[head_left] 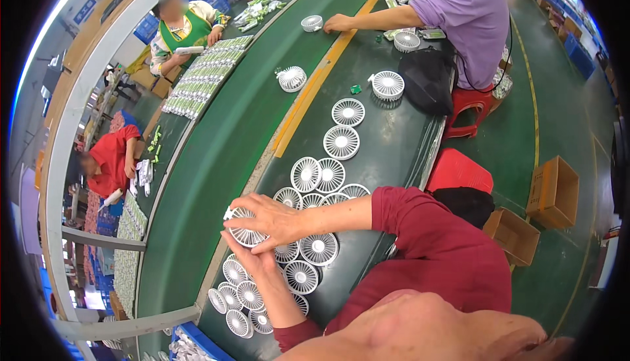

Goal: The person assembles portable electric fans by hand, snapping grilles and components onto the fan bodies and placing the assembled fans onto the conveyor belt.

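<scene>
Between my two hands is a white fan head (247,231) with a round, ribbed grille. My right hand (275,220) reaches over it from above, fingers curled on its top and thumb at the near rim. From below and to the left, my left hand (252,256) supports it, fingers along its underside; part of that hand is hidden. Beneath and around my forearms lie several loose white round fan grilles, such as one at the right (319,249) and one by my left wrist (301,276). More grilles (341,142) lie farther up the dark table.
A green conveyor belt (197,184) runs beyond the table, carrying a fan head (291,79). A co-worker in purple (469,20) sits at the far right, near a black bag (426,80). Two others work across the belt. A blue bin (203,344) stands at the lower left.
</scene>
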The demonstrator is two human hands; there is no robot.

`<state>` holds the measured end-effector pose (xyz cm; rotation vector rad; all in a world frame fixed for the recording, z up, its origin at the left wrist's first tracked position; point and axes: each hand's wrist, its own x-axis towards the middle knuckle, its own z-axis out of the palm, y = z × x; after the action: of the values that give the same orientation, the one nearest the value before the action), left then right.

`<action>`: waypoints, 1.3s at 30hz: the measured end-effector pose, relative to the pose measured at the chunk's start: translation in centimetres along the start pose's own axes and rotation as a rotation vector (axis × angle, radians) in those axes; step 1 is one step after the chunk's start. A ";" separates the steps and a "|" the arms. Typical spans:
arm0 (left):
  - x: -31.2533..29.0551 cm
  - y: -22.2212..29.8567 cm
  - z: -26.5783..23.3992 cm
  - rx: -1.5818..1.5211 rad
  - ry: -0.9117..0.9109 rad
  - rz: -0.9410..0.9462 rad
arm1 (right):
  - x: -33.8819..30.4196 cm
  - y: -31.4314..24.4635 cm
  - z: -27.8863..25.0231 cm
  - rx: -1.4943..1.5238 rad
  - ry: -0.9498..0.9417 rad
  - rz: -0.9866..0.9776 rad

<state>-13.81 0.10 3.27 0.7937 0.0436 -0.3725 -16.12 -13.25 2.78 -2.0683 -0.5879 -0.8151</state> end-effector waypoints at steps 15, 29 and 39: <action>-3.1 -2.4 2.7 0.220 0.130 0.546 | -0.9 -0.8 2.1 0.619 -0.002 0.170; -1.5 -3.9 2.0 0.752 0.283 0.913 | -1.0 -0.8 3.1 0.971 0.011 0.391; -1.6 -3.3 -2.8 0.689 0.166 0.524 | 2.8 5.8 1.7 0.274 -0.290 0.371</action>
<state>-16.16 0.45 -0.68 1.4707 -0.1443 0.1989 -9.87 -14.75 1.07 -1.9671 -0.4219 -0.2092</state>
